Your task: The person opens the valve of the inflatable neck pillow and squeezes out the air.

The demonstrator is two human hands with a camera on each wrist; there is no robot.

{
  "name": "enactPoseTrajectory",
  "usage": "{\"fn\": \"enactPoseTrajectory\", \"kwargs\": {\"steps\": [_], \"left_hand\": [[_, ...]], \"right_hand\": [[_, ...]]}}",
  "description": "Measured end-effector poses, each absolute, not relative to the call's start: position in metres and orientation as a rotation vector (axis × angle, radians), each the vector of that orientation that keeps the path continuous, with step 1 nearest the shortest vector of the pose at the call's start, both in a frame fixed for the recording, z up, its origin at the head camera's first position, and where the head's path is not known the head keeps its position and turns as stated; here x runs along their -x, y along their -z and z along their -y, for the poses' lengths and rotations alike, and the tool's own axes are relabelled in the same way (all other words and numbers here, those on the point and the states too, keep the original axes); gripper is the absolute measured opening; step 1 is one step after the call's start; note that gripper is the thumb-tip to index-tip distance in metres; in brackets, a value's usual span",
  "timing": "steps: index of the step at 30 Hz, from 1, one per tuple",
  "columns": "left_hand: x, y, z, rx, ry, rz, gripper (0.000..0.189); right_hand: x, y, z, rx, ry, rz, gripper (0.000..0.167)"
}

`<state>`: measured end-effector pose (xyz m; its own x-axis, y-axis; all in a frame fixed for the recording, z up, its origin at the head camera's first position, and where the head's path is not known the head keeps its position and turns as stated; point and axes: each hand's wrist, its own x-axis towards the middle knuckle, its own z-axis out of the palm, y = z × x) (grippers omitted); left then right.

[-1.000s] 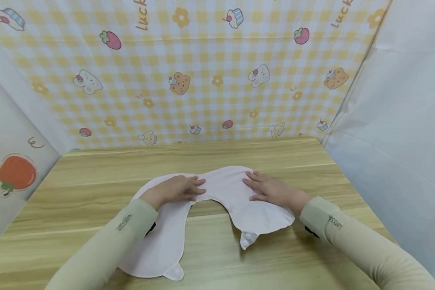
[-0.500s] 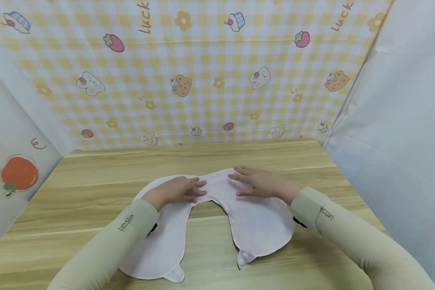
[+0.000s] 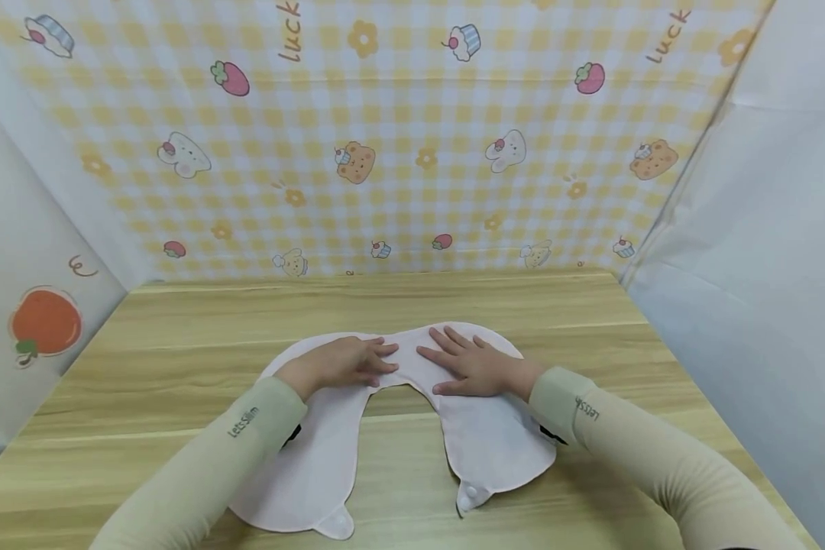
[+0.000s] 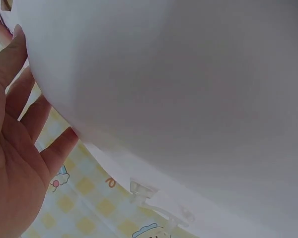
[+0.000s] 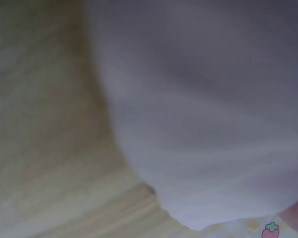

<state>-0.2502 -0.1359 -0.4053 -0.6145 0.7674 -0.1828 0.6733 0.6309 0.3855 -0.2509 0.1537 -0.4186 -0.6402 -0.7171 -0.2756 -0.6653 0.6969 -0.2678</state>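
A pale pink U-shaped cloth piece (image 3: pixel 296 473) lies on the table, its two ends toward me. A small tab with a round snap (image 3: pixel 470 493) ends the right arm of the U; another tab (image 3: pixel 334 524) ends the left. My left hand (image 3: pixel 349 361) rests on the upper left of the curve, fingers loosely extended. Spread flat on the upper right is my right hand (image 3: pixel 477 368). In the left wrist view the cloth (image 4: pixel 169 89) fills most of the picture, with the left hand (image 4: pixel 20 144) along its edge. The right wrist view is blurred, mostly cloth (image 5: pixel 198 129).
Bare wooden table (image 3: pixel 179 321) surrounds the cloth. A yellow checked backdrop (image 3: pixel 412 122) stands behind it, with pale walls (image 3: pixel 770 229) on both sides. A clear plastic fitting (image 4: pixel 144 191) shows near the cloth's edge in the left wrist view.
My right hand has moved left across the cloth and now lies spread on it. The right end of the cloth, bent up earlier, lies lower and more spread out. The left hand stays put.
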Motion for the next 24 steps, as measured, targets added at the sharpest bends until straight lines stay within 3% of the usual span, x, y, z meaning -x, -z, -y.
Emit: {"fn": "enactPoseTrajectory", "kwargs": {"steps": [24], "left_hand": [[0.237,0.405,0.164,-1.168,-0.417,-2.576,0.042]], "right_hand": [[0.256,0.431,-0.157,1.054,0.183,-2.570,0.077]]}}
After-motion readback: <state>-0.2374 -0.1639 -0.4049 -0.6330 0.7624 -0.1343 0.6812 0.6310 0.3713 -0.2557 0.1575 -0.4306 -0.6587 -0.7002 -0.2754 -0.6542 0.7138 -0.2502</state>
